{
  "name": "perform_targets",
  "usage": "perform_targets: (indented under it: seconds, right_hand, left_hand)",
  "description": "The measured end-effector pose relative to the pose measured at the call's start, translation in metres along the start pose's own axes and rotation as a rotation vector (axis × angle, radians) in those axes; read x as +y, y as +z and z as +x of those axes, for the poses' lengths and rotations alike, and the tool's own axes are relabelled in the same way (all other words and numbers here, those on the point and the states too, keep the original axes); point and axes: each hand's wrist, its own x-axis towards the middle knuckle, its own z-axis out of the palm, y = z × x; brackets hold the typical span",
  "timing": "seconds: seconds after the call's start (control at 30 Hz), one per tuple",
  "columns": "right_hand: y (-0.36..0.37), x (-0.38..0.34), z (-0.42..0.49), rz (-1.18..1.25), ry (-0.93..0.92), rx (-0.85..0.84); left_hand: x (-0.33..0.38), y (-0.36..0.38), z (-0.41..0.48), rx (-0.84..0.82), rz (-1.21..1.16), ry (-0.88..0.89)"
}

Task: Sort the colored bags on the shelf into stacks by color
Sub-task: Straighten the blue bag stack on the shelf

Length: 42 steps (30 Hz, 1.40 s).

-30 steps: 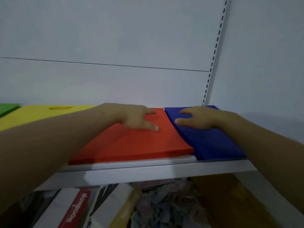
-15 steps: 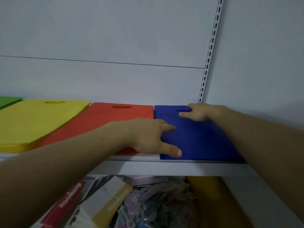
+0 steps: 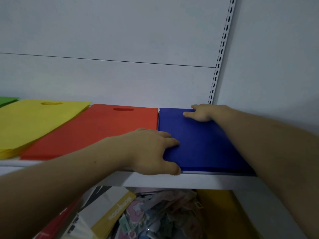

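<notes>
Left hand (image 3: pixel 151 152) – laid on the near left corner of the flat stack of blue non-woven bags (image 3: pixel 207 144); fingers spread fairly straight over the top sheet, thumb against the stack's front edge, nothing clasped.

Right hand (image 3: pixel 202 112) – at the far right corner of the same blue stack, fingers loosely bent, forefinger pointing left on the top sheet; whether it pinches the far edge cannot be told.

Blue stack: at the right end of the white metal shelf (image 3: pixel 155 181), its front edge level with the shelf lip.

Stack of red bags with an oval cut-out handle (image 3: pixel 96 131): just left of the blue, long edges side by side; the left wrist crosses its near corner.

Stack of yellow bags (image 3: pixel 34 121), same cut-out: left of the red.

Green bags (image 3: pixel 6 100): a corner only, far left.

White slotted upright (image 3: pixel 222 49): in the right back corner.

Below the shelf: a heap of small pastel packets (image 3: pixel 155 218), a yellow-and-white box (image 3: pixel 110 209).
</notes>
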Motion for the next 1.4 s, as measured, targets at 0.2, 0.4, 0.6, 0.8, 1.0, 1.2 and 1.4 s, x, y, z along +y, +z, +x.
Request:
perform_targets:
  seconds: [0.2,0.4,0.6,0.8,1.0,1.2,1.4]
  right_hand:
    - [0.003,0.003,0.017,0.022,0.017,-0.029]
    - [0.009,0.004,0.025,0.01,0.035,-0.02]
    - [0.0,0.009,0.025,0.031,-0.005,-0.005]
    - [0.005,0.01,0.024,-0.016,-0.034,0.021]
    - [0.007,0.009,0.023,-0.046,-0.037,0.055]
    - [0.006,0.007,0.023,-0.023,-0.048,0.043]
    - [0.006,0.002,0.022,-0.005,-0.066,0.044]
  left_hand:
    - [-0.002,0.004,0.001,-0.027,0.07,-0.039]
    - [0.0,0.003,0.001,0.003,0.046,-0.023]
    - [0.003,0.004,0.002,0.024,0.062,0.019]
    - [0.003,0.004,0.001,-0.006,0.063,0.025]
    - [0.0,0.002,-0.001,-0.017,0.073,0.005]
    - [0.004,0.001,-0.001,-0.035,0.044,0.013]
    - [0.005,0.001,0.0,-0.001,0.022,0.033]
